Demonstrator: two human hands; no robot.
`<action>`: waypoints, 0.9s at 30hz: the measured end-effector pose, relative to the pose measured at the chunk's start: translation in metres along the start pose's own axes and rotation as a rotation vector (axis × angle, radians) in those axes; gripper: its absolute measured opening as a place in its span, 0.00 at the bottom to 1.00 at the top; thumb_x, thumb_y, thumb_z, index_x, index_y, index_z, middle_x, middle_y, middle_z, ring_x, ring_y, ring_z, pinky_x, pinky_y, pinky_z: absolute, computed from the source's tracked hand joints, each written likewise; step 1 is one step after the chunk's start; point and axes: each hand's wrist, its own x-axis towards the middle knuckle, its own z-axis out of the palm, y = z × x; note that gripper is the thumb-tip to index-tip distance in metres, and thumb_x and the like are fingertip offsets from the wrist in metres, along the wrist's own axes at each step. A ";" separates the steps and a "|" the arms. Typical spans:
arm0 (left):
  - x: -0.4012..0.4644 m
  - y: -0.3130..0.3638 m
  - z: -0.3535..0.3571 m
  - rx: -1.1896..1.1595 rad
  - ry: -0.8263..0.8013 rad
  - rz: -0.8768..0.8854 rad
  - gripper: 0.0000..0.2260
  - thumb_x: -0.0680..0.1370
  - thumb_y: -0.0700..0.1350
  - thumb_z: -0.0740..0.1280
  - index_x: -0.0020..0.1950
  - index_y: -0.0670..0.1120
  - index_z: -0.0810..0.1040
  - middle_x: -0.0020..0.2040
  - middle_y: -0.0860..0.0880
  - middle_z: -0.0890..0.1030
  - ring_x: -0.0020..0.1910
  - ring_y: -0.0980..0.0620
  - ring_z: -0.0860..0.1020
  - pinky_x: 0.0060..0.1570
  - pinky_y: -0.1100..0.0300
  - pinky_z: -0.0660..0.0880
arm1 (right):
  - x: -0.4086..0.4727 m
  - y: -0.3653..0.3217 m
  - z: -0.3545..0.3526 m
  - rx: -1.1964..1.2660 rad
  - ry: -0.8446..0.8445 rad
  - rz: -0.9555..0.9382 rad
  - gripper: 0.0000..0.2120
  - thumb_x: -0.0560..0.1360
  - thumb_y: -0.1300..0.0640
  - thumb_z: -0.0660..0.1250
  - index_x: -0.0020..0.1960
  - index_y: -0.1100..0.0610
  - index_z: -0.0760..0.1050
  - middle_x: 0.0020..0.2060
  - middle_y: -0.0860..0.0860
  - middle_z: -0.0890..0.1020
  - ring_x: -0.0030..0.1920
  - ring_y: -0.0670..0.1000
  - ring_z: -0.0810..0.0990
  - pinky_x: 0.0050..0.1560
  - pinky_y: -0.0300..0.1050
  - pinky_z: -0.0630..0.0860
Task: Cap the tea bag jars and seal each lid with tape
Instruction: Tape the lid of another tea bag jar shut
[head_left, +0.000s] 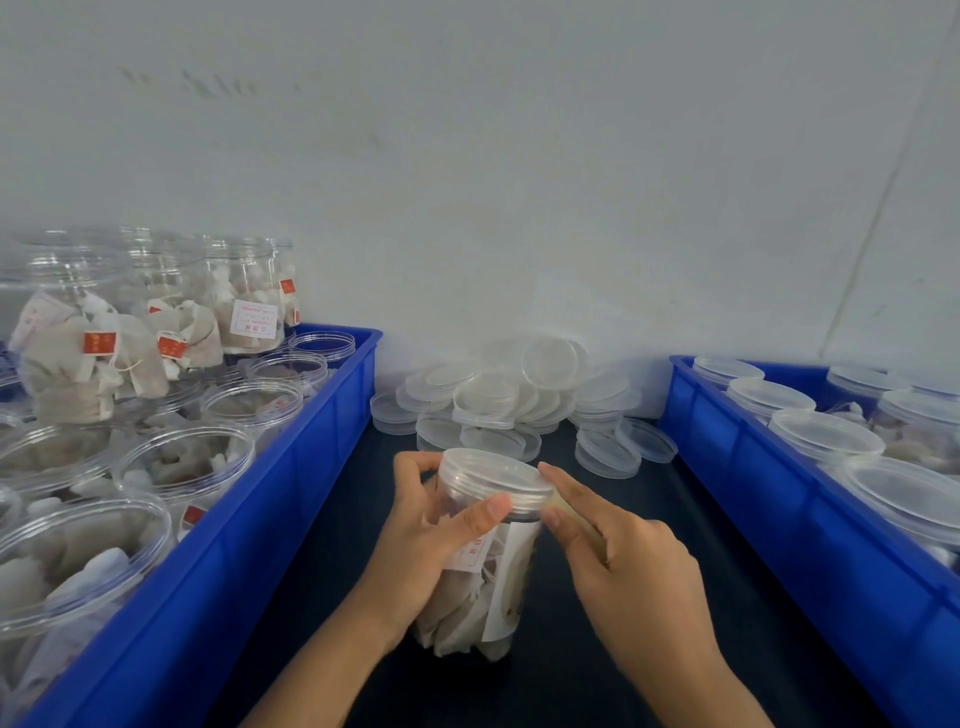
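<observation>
Tea bag jar (483, 582) stands on the dark surface (597, 649) between two blue crates, tilted a little, and it is the one being handled. It is clear plastic, packed with pale tea bags, and a white label shows on its side. A translucent lid (496, 478) sits on its mouth.

The left hand (431, 530) wraps around the upper part of the jar, its thumb laid across the front just under the lid and its fingers curled behind the rim. The right hand (618, 551) is at the lid's right edge: the forefinger reaches along the rim and the thumb meets the lid's side wall, so the hand pinches the lid there. Whether a strip of tape lies under those fingers cannot be made out.

The left blue crate (291, 483) holds open jars filled with tea bags, with more filled jars stacked on top at the back. The right blue crate (779, 493) holds jars already capped. Against the pale wall (519, 182), between the crates, lies a loose pile of spare lids (519, 405).
</observation>
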 end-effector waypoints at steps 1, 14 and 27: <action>-0.001 0.000 0.003 0.044 0.026 0.037 0.32 0.62 0.61 0.74 0.60 0.49 0.67 0.56 0.53 0.82 0.53 0.56 0.82 0.48 0.64 0.79 | -0.001 0.000 0.001 -0.010 0.012 0.006 0.23 0.74 0.33 0.47 0.69 0.27 0.57 0.23 0.44 0.71 0.27 0.43 0.71 0.32 0.35 0.70; -0.003 0.000 0.015 0.376 0.325 0.067 0.33 0.53 0.71 0.73 0.54 0.64 0.70 0.49 0.68 0.78 0.50 0.73 0.75 0.44 0.69 0.70 | -0.012 -0.014 0.008 0.020 -0.018 -0.125 0.26 0.79 0.44 0.49 0.74 0.32 0.46 0.28 0.39 0.70 0.31 0.40 0.73 0.33 0.34 0.69; -0.006 -0.001 0.002 0.221 0.263 0.107 0.33 0.55 0.63 0.76 0.57 0.51 0.77 0.50 0.56 0.84 0.50 0.59 0.82 0.46 0.63 0.78 | -0.002 -0.009 -0.009 -0.091 -0.050 -0.025 0.21 0.74 0.33 0.43 0.41 0.47 0.65 0.31 0.47 0.74 0.33 0.45 0.74 0.34 0.37 0.69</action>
